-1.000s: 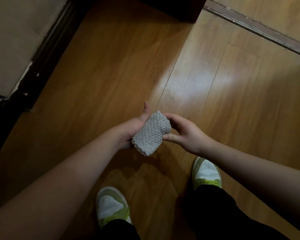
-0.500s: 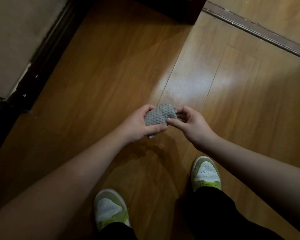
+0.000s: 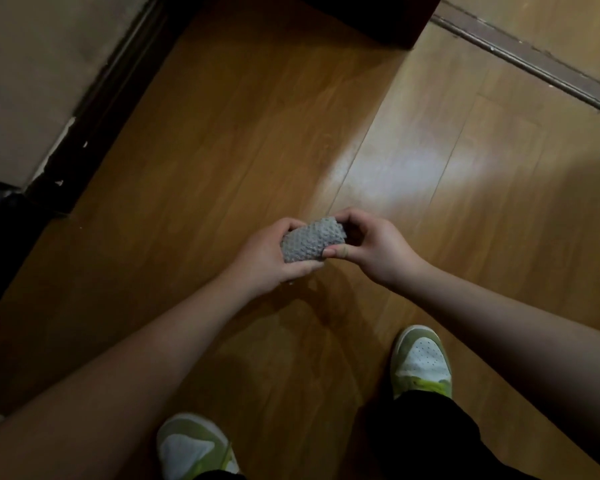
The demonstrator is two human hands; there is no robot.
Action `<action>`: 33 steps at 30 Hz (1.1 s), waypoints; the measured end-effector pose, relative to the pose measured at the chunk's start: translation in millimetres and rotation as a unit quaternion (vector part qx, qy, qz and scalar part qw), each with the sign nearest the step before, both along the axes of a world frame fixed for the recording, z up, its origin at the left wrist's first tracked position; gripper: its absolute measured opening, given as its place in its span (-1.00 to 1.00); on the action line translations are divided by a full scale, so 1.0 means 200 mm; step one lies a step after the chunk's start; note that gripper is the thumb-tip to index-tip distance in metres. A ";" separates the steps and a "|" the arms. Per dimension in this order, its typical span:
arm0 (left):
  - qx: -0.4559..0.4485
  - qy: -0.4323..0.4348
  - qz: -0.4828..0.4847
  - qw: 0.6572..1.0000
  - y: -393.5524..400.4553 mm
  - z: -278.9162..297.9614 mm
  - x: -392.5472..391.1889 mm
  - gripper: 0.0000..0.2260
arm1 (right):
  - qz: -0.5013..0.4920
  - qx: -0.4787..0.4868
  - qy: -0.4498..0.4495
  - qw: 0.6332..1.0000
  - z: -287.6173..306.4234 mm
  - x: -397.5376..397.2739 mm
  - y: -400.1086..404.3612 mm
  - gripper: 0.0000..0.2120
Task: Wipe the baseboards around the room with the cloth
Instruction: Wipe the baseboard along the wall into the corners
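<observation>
- Above the wooden floor, the left hand grips the folded grey cloth.
- The right hand pinches the cloth's right end with curled fingers.

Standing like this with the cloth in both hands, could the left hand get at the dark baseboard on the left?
Probably not yet: the left hand grips the cloth over open floor, apart from the baseboard. Nothing blocks the way.

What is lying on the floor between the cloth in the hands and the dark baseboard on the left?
Nothing: in the head view only bare wooden floor lies between the cloth and the dark baseboard.
</observation>
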State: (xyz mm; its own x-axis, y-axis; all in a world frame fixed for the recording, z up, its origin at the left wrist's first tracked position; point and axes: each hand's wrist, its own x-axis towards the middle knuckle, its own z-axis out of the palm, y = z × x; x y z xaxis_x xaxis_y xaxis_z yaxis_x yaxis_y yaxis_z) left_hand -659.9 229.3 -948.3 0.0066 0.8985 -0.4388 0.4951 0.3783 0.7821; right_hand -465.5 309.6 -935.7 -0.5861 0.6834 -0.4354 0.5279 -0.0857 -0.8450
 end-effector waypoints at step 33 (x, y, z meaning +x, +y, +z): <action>-0.034 0.106 0.471 0.875 -0.17 -0.33 -0.74 -0.58 | 0.411 0.414 -0.177 0.792 -0.69 -0.94 0.32 -0.33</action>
State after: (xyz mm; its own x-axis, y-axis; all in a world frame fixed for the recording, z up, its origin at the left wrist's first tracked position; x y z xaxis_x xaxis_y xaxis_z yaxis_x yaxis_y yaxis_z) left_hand -808.8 194.7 -1013.6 -0.8105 0.4334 -0.3942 0.0695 0.7392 0.6698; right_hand -652.9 374.6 -1073.7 -0.9233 0.2702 -0.2729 0.3330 0.9173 -0.2182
